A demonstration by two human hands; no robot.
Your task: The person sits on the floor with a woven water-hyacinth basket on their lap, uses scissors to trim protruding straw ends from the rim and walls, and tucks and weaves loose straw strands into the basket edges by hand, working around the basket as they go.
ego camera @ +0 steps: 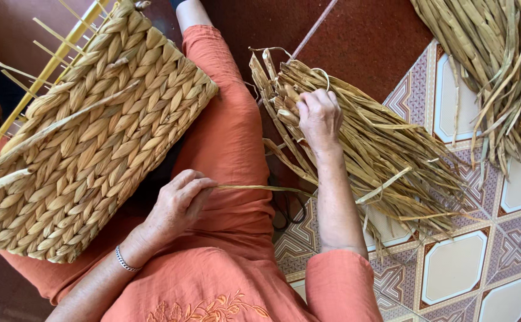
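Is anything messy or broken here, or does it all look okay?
Nothing looks broken or spilled. The woven basket rests tilted on the lap, with yellow sticks poking out of its far edge. The left hand pinches one dried leaf strip, and the right hand rests on the loose leaf bundle on the tiled floor.

Bright, even daylight; colours warm. Strongest light at right of frame, where the pale floor tiles [454,268] look slightly washed out. Soft shadows only, deepest under the woven basket [87,137] at lower left. Focus sharp at centre. Mild wide-angle stretch toward the corners.
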